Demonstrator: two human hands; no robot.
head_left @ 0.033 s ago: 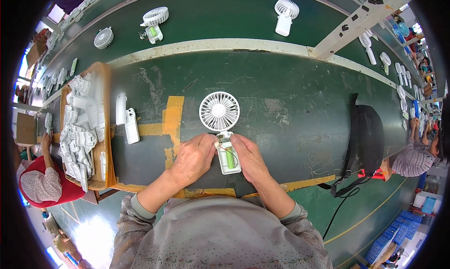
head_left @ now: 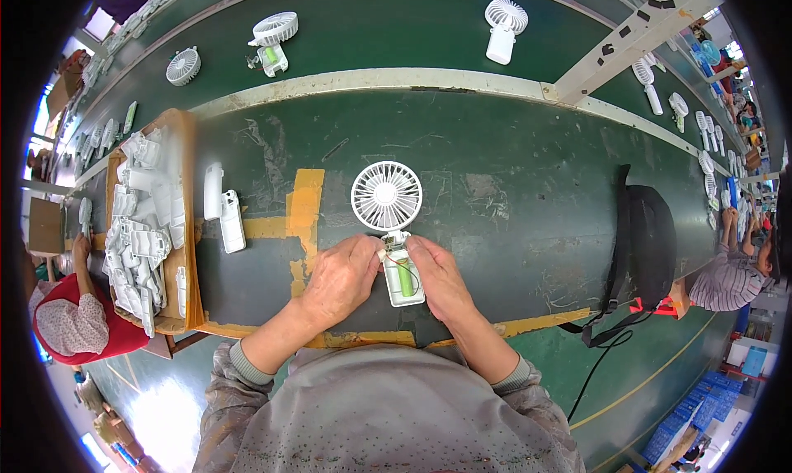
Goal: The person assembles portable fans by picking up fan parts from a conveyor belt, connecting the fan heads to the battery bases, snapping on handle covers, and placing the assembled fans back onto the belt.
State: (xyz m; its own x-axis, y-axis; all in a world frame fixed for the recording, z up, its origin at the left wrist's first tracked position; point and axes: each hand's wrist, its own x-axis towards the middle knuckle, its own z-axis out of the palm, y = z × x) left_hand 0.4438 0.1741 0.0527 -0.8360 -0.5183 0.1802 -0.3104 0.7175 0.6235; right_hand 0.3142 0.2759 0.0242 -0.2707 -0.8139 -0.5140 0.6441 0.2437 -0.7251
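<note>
A white handheld fan (head_left: 386, 196) lies on the dark worktable in front of me, its round slatted head pointing away. Its handle is uncovered, showing a green battery cell (head_left: 405, 278) and thin wires inside the white handle shell (head_left: 407, 301). Both hands meet at the neck, between head and handle. My left hand (head_left: 341, 280) pinches there from the left with thumb and forefinger. From the right, my right hand (head_left: 441, 277) grips the upper edge of the handle. The fingertips partly hide the neck. Two white handle covers (head_left: 233, 223) lie together to the left.
A cardboard box (head_left: 191, 250) full of white plastic shells stands at left. On the right is a black bag (head_left: 648, 246) with straps. Beyond a pale metal rail (head_left: 363, 80), a green belt (head_left: 396, 28) carries several fans. Co-workers sit at both sides.
The fans on the far belt have shifted very slightly to the right. My hands and the fan between them look the same.
</note>
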